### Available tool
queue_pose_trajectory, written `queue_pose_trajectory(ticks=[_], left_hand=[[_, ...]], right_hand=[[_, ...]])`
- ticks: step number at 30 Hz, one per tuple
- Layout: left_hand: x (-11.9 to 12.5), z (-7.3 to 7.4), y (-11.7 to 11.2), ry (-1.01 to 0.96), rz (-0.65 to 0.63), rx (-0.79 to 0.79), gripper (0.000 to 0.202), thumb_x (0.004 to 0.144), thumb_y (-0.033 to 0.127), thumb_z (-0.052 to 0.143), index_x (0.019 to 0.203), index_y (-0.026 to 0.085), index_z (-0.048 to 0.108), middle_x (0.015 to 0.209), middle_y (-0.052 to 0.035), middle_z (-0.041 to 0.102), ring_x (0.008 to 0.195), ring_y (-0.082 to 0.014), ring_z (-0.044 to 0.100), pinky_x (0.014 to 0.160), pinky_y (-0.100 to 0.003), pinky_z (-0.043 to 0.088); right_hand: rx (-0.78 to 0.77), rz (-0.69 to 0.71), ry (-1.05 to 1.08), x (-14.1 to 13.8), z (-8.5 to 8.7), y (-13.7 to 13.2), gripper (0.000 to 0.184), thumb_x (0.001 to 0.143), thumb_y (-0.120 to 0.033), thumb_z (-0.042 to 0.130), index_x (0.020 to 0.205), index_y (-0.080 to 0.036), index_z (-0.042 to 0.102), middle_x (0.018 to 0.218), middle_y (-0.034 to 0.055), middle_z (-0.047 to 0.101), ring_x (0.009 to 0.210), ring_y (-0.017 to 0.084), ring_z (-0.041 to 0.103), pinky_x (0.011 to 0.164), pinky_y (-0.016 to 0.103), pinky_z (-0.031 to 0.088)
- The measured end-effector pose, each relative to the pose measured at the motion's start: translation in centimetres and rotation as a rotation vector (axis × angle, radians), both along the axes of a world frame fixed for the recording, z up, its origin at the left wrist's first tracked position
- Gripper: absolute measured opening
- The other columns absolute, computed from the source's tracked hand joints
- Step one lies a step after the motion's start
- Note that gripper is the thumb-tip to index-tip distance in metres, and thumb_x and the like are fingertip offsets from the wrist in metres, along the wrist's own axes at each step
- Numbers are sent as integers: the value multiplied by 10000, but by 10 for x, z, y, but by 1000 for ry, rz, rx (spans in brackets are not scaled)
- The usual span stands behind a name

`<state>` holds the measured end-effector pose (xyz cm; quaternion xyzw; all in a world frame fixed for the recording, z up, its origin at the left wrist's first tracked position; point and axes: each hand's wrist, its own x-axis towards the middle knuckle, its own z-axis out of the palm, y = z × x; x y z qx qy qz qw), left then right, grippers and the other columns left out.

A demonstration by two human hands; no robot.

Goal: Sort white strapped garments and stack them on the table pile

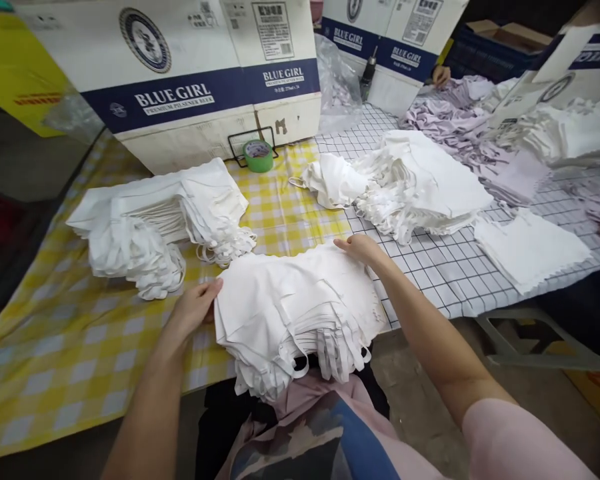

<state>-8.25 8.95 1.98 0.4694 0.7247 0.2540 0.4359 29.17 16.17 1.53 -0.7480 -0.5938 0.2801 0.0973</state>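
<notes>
A stack of white strapped garments lies at the table's front edge before me, its straps hanging toward my lap. My left hand grips the stack's left edge, fingertips partly hidden behind the cloth. At the far right corner, my right hand pinches the top edge between thumb and fingers. Just beyond my left hand lies another folded pile of white garments, with bunched straps at its front. Past my right hand is a larger white pile, beside a crumpled white piece.
Blue-and-white cartons stand along the back. Green tape sits by a black wire frame. A small white stack and lilac garments lie right. Another person's hand shows behind a carton. A yellow checked cloth covers the left.
</notes>
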Motion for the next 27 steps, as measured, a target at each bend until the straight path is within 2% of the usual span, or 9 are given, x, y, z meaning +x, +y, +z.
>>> queue_pose_trajectory(ticks=[4, 9, 13, 18, 20, 23, 27], left_hand=[[5, 1, 5, 37, -15, 39, 424, 646, 544, 617, 751, 140, 689, 598, 0, 640, 515, -147, 527, 470, -231, 394], [3, -2, 4, 143, 77, 165, 421, 635, 457, 647, 910, 144, 711, 694, -29, 687, 595, -176, 574, 556, -252, 424], [10, -1, -4, 269, 110, 293, 328, 669, 391, 624, 915, 195, 717, 764, -30, 665, 668, -183, 567, 662, -268, 422], [25, 3, -21, 527, 91, 402, 255, 759, 335, 550, 965, 213, 637, 819, -32, 602, 676, -179, 553, 669, -278, 411], [29, 2, -26, 587, 86, 398, 232, 782, 349, 532, 956, 204, 585, 843, -44, 590, 712, -193, 559, 665, -289, 407], [28, -1, -28, 609, 55, 327, 227, 811, 421, 486, 844, 203, 543, 846, -65, 583, 739, -216, 558, 658, -309, 397], [19, -5, -20, 530, 63, 231, 315, 776, 512, 496, 695, 208, 512, 789, -67, 585, 724, -221, 545, 644, -313, 372]], right_hand=[[19, 75, 0, -11, -5, 13, 336, 614, -375, 695, 484, -209, 434, 504, -7, 492, 534, 148, 472, 511, 253, 282], [146, 126, 50, -15, -8, 10, 167, 668, -349, 601, 642, -206, 517, 600, -26, 527, 560, 128, 451, 511, 231, 306], [242, 157, 104, -17, -4, 5, 173, 731, -365, 518, 704, -200, 564, 619, -29, 530, 563, 123, 445, 540, 230, 325], [334, 146, 131, -20, 2, 1, 256, 757, -412, 490, 674, -190, 587, 537, -36, 410, 525, 123, 364, 531, 241, 294], [362, 131, 140, -21, 3, 0, 271, 766, -428, 488, 699, -189, 597, 540, -36, 386, 524, 123, 350, 527, 241, 289], [387, 121, 155, -21, 3, -1, 269, 770, -434, 501, 725, -191, 607, 548, -36, 370, 530, 123, 341, 533, 241, 288], [395, 116, 187, -21, 2, -4, 270, 770, -438, 521, 735, -186, 610, 551, -37, 374, 532, 120, 337, 536, 243, 288]])
